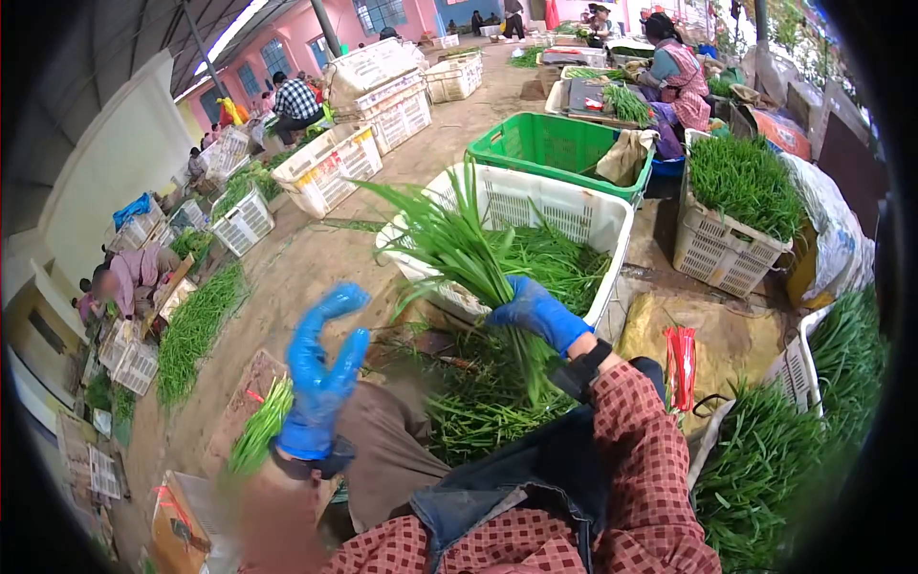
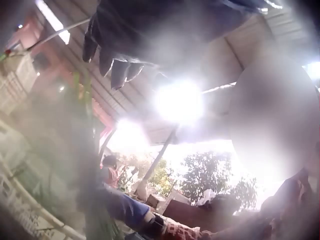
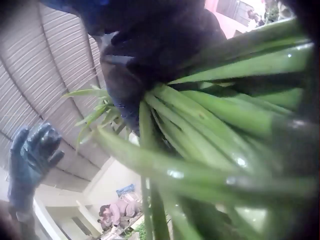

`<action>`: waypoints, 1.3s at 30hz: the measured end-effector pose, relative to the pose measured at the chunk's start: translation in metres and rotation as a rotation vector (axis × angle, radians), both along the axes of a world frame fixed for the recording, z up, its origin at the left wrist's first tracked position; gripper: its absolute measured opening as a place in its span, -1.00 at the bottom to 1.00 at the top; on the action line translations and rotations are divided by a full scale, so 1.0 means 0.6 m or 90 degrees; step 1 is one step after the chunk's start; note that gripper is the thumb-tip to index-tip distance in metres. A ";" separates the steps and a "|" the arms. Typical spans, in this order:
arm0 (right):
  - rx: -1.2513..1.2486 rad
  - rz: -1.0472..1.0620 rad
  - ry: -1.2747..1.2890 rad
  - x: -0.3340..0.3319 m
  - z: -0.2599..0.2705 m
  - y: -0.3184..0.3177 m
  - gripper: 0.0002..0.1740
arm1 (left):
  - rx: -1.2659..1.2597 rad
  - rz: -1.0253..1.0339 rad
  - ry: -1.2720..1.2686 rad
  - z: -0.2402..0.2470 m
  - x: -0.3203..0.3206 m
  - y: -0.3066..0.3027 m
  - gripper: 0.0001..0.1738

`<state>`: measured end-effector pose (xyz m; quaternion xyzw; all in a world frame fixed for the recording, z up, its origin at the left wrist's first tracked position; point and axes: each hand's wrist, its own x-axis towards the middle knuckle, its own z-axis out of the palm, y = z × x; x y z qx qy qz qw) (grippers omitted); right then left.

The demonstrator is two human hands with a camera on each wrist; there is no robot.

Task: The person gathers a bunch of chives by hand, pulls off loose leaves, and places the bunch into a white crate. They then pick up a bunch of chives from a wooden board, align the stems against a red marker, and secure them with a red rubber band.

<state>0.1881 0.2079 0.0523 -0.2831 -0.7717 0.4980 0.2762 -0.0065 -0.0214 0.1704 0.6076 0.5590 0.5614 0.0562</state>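
Observation:
A bunch of long green leaves [image 1: 457, 241] is gripped by my right hand [image 1: 543, 312], in a blue glove. Its leafy ends fan out up and to the left over a white crate, and the lower ends hang toward my lap. In the right wrist view the gloved fingers wrap round the leaves [image 3: 200, 120], which fill much of the picture. Left of the bunch, my left hand [image 1: 320, 375], also in a blue glove, is raised with thumb and fingers spread and nothing in it. The left wrist view shows its dark fingers [image 2: 119, 74] against the roof.
Loose greens [image 1: 488, 421] lie on the ground by my legs. The white crate [image 1: 612, 230] in front holds more greens, with a green crate [image 1: 555, 122] behind it. A tied bunch [image 1: 263, 426] lies at left. Red strips [image 1: 680, 368] and full crates [image 1: 732, 253] stand at right. Other people sit farther off.

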 end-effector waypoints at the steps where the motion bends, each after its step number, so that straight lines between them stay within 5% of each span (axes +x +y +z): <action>1: -0.106 0.022 0.010 -0.002 0.010 -0.010 -0.47 | -0.073 -0.035 -0.083 -0.036 -0.001 0.004 -0.56; 4: -0.221 0.043 -0.024 -0.010 0.030 -0.032 -0.49 | -0.400 -0.173 -0.370 -0.110 0.022 0.028 -0.57; 6: -0.250 0.094 0.005 -0.028 0.008 -0.032 -0.47 | -0.494 -0.207 -0.356 -0.156 0.035 0.053 -0.54; 10: -0.286 0.210 0.198 -0.040 0.056 -0.096 -0.40 | -0.354 -0.320 -0.432 -0.166 0.059 0.094 -0.51; 14: -0.123 0.184 0.164 -0.081 -0.020 -0.070 -0.53 | -0.302 -0.187 -0.385 -0.219 0.023 0.097 -0.54; 16: -0.150 0.114 0.056 -0.063 0.036 -0.095 -0.53 | -0.330 -0.188 -0.278 -0.203 0.033 0.076 -0.59; 17: -0.194 0.116 0.083 -0.054 0.067 -0.109 -0.51 | -0.366 -0.180 -0.354 -0.160 0.056 0.058 -0.62; 20: -0.318 0.139 0.098 -0.058 0.051 -0.078 -0.51 | -0.401 -0.164 -0.484 -0.224 0.029 0.058 -0.64; 24: -0.005 0.142 0.027 -0.037 0.093 -0.031 -0.70 | -0.299 -0.130 -0.548 -0.282 0.007 0.021 -0.70; 26: -0.090 0.103 0.005 -0.024 0.123 -0.034 -0.77 | -0.212 -0.098 -0.564 -0.277 0.000 0.012 -0.76; 29: -0.144 0.117 0.001 -0.012 0.141 -0.030 -0.73 | -0.257 -0.077 -0.634 -0.324 -0.037 0.017 -0.79; 35: -0.171 0.111 0.061 0.000 0.162 -0.033 -0.64 | -0.405 -0.052 -0.807 -0.285 0.012 0.012 -0.74; 39: -0.244 0.148 0.090 0.000 0.155 -0.027 -0.65 | -0.494 -0.046 -0.676 -0.323 0.011 0.019 -0.59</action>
